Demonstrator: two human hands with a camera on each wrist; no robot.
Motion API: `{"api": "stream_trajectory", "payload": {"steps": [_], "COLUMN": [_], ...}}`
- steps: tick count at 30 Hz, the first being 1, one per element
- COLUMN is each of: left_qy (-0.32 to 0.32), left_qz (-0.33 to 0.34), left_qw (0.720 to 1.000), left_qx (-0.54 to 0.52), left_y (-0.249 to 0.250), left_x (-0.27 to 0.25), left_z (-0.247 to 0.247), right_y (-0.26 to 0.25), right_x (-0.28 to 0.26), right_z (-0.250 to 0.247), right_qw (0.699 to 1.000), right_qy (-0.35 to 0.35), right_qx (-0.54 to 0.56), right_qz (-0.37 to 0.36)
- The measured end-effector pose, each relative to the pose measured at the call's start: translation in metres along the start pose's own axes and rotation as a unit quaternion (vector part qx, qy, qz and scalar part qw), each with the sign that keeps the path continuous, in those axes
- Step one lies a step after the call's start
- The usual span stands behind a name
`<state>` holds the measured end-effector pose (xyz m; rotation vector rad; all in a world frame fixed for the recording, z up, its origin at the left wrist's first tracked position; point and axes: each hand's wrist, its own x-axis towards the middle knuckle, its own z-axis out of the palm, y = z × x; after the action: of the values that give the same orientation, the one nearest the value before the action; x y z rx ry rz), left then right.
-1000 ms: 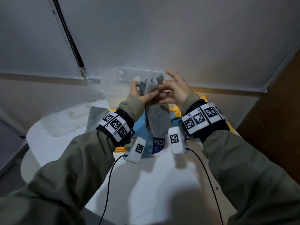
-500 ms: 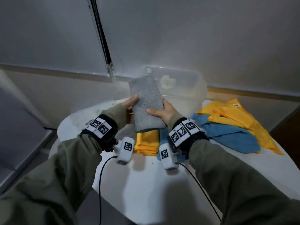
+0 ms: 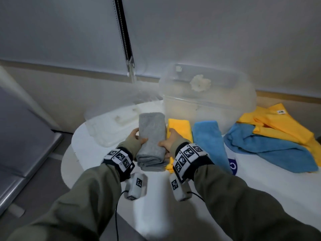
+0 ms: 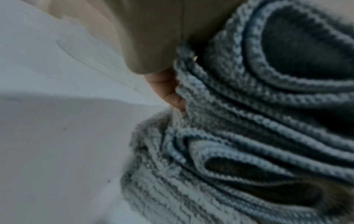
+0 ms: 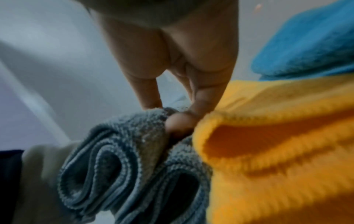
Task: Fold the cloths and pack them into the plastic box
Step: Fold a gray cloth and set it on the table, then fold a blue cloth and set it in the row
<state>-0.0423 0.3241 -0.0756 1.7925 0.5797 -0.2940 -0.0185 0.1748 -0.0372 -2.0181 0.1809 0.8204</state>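
While both hands clasp it, the folded grey cloth (image 3: pixel 151 136) sits on the white table (image 3: pixel 260 185).
Left hand (image 3: pixel 137 139) and right hand (image 3: pixel 171 141) grip its sides; plastic box (image 3: pixel 205 105) stands beyond, far right.

Grey cloth (image 3: pixel 151 136) in grip: nubby terry, matt. Yellow cloth (image 3: pixel 180 130) beside: fleecy. Box (image 3: pixel 205 103) beyond: frosted translucent plastic. Table (image 3: pixel 271 186): smooth white.
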Motion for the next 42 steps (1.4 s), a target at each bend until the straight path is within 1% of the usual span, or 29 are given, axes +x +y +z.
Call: {"api": "stream_trajectory", "payload": {"steps": [2, 4, 6, 7, 8, 9, 10, 11, 12, 13, 14, 15, 18, 20, 22, 23, 24, 26, 27, 29, 31, 32, 33, 35, 36, 38, 40, 41, 42], "left_qy": [0.024, 0.044, 0.052, 0.07, 0.094, 0.112, 0.1, 0.052, -0.016, -0.081, -0.124, -0.142, -0.146, -0.115, -0.054, -0.036, -0.038, -0.081, -0.107, -0.151, -0.182, -0.198, -0.214, -0.231, -0.224, -0.195, -0.196, -0.192, -0.187], "left_qz": [0.025, 0.068, 0.09, 0.094, 0.111, 0.153, 0.203, 0.233, 0.227, 0.188, 0.144, 0.113, 0.077, 0.081, 0.142, 0.182, 0.218, 0.27, 0.284, 0.295, 0.286, 0.274, 0.26, 0.229, 0.206, 0.163, 0.16, 0.167, 0.182], "left_qw": [0.999, 0.997, 0.993, 0.986, 0.969, 0.942, 0.912, 0.883, 0.857, 0.832, 0.809, 0.791, 0.741, 0.716, 0.718, 0.731, 0.747, 0.77, 0.776, 0.783, 0.784, 0.777, 0.761, 0.71, 0.693, 0.672, 0.653, 0.653, 0.66], "left_qx": [0.005, 0.005, 0.048, 0.116, 0.2, 0.278, 0.343, 0.403, 0.462, 0.516, 0.556, 0.585, 0.651, 0.684, 0.679, 0.657, 0.627, 0.572, 0.552, 0.527, 0.52, 0.531, 0.555, 0.624, 0.654, 0.696, 0.714, 0.713, 0.705], "left_y": [-0.003, 0.001, 0.005, 0.006, 0.007, 0.009, 0.011, 0.015, 0.018, 0.019, 0.019, 0.02, 0.039, 0.069, 0.105, 0.121, 0.135, 0.158, 0.167, 0.177, 0.181, 0.179, 0.179, 0.168, 0.159, 0.138, 0.121, 0.118, 0.116], "left_x": [0.002, 0.005, 0.009, 0.01, 0.011, 0.01, 0.01, 0.009, 0.009, 0.01, 0.01, 0.01, 0.003, -0.004, -0.014, -0.021, -0.027, -0.044, -0.051, -0.059, -0.057, -0.053, -0.051, -0.039, -0.029, -0.014, -0.007, -0.008, -0.01], "left_z": [0.002, 0.003, 0.005, 0.007, 0.008, 0.011, 0.014, 0.019, 0.022, 0.025, 0.028, 0.03, 0.034, 0.042, 0.057, 0.07, 0.086, 0.126, 0.149, 0.195, 0.24, 0.261, 0.28, 0.315, 0.329, 0.349, 0.358, 0.361, 0.363], "right_y": [-0.003, -0.005, -0.005, -0.004, -0.002, 0.001, 0.005, 0.008, 0.011, 0.015, 0.019, 0.023, 0.039, 0.05, 0.064, 0.07, 0.077, 0.095, 0.105, 0.124, 0.141, 0.149, 0.158, 0.178, 0.189, 0.205, 0.217, 0.22, 0.224], "right_x": [0.003, 0.004, 0.007, 0.007, 0.007, 0.007, 0.008, 0.008, 0.008, 0.007, 0.007, 0.004, -0.005, -0.013, -0.02, -0.023, -0.027, -0.034, -0.036, -0.041, -0.046, -0.05, -0.051, -0.052, -0.049, -0.048, -0.045, -0.044, -0.044], "right_z": [-0.003, -0.008, -0.013, -0.016, -0.019, -0.022, -0.027, -0.033, -0.039, -0.046, -0.055, -0.063, -0.091, -0.112, -0.138, -0.15, -0.164, -0.192, -0.207, -0.237, -0.264, -0.276, -0.287, -0.303, -0.308, -0.312, -0.313, -0.314, -0.317], "right_qw": [0.986, 0.967, 0.953, 0.949, 0.946, 0.943, 0.941, 0.938, 0.934, 0.93, 0.928, 0.928, 0.928, 0.929, 0.93, 0.929, 0.928, 0.925, 0.924, 0.921, 0.908, 0.902, 0.897, 0.9, 0.905, 0.917, 0.922, 0.928, 0.934], "right_qy": [0.068, 0.11, 0.114, 0.11, 0.113, 0.124, 0.14, 0.152, 0.161, 0.167, 0.169, 0.167, 0.165, 0.187, 0.22, 0.232, 0.242, 0.259, 0.264, 0.269, 0.26, 0.253, 0.244, 0.217, 0.2, 0.169, 0.152, 0.152, 0.155], "right_qx": [-0.143, -0.218, -0.269, -0.288, -0.298, -0.301, -0.301, -0.306, -0.315, -0.323, -0.328, -0.33, -0.33, -0.312, -0.288, -0.28, -0.277, -0.277, -0.276, -0.28, -0.317, -0.336, -0.352, -0.354, -0.348, -0.34, -0.338, -0.324, -0.308], "right_qz": [-0.045, -0.071, -0.075, -0.07, -0.066, -0.062, -0.061, -0.059, -0.057, -0.053, -0.048, -0.045, -0.052, -0.061, -0.066, -0.064, -0.053, -0.014, 0.006, 0.041, 0.081, 0.1, 0.113, 0.131, 0.138, 0.122, 0.107, 0.104, 0.095]}}
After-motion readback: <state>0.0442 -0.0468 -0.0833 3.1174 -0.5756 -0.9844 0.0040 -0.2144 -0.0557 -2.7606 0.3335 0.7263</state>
